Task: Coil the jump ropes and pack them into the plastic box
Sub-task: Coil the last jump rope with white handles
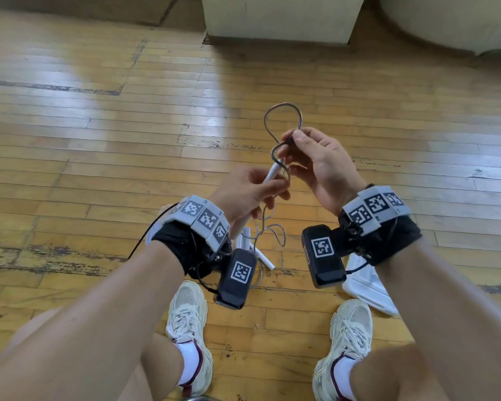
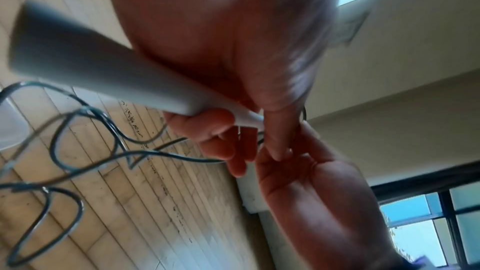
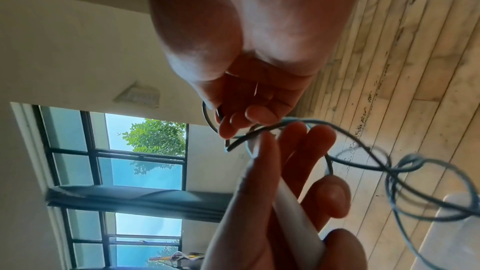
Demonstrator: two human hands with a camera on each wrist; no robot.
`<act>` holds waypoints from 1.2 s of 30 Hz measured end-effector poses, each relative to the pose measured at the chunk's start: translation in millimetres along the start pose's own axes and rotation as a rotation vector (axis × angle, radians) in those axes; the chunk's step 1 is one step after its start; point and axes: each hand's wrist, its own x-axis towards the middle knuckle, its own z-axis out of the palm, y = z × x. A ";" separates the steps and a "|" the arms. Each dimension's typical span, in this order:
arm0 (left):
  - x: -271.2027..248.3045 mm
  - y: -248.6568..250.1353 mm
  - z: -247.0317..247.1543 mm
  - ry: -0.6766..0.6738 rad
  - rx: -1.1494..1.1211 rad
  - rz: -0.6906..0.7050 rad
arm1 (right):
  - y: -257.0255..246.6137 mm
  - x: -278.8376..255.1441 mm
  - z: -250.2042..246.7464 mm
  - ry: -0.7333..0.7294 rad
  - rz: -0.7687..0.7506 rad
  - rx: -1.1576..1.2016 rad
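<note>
My left hand (image 1: 261, 192) grips a white jump-rope handle (image 1: 271, 176) held above the wooden floor. Its thin grey rope (image 1: 282, 106) rises in a loop, and my right hand (image 1: 294, 143) pinches it just above the handle tip. In the left wrist view the handle (image 2: 103, 73) lies across my left hand's fingers (image 2: 207, 126), and slack rope (image 2: 64, 130) hangs in loose curls. In the right wrist view my right hand's fingertips (image 3: 233, 126) hold the rope (image 3: 363, 147) beside the handle (image 3: 293, 208). More white handles (image 1: 258, 251) lie on the floor below. The pale plastic box (image 1: 368, 287) sits beneath my right wrist.
My two shoes (image 1: 188, 322) (image 1: 350, 342) stand on the worn plank floor (image 1: 99, 125). A cream pillar base (image 1: 281, 18) and a rounded cream object (image 1: 460, 21) stand at the far edge. The wrist views show windows (image 3: 145, 151) on a wall.
</note>
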 end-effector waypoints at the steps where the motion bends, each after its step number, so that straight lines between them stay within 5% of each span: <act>1: 0.1 0.2 1.3 0.030 -0.017 0.009 | -0.1 -0.6 0.1 -0.002 0.004 -0.005; 7: 5.0 -1.1 0.5 0.266 -0.054 0.066 | 2.9 -3.1 -0.7 0.011 0.017 -0.099; 12: 2.2 3.6 5.0 0.146 -0.145 0.141 | 1.2 -7.0 0.6 -0.047 0.044 -0.027; 16: 7.8 1.9 -1.8 0.231 -0.164 0.165 | 7.6 -1.8 -1.4 -0.042 0.057 -0.115; 21: 9.3 10.8 -20.2 0.287 -0.476 0.221 | 16.8 -6.9 4.8 -0.363 0.249 -0.685; 24: 11.6 7.9 -29.7 0.373 -0.487 0.213 | 25.9 -4.8 3.6 -0.284 0.212 -1.006; 30: 8.3 -1.3 -24.1 0.150 -0.030 -0.036 | 9.3 0.6 -0.4 0.005 0.149 -0.309; 33: 4.7 -11.6 -13.5 0.097 0.177 -0.061 | 0.9 2.4 0.5 0.066 0.098 -0.031; 36: 2.5 -12.2 -7.6 0.094 0.155 -0.033 | -1.1 5.3 1.3 0.115 0.062 0.113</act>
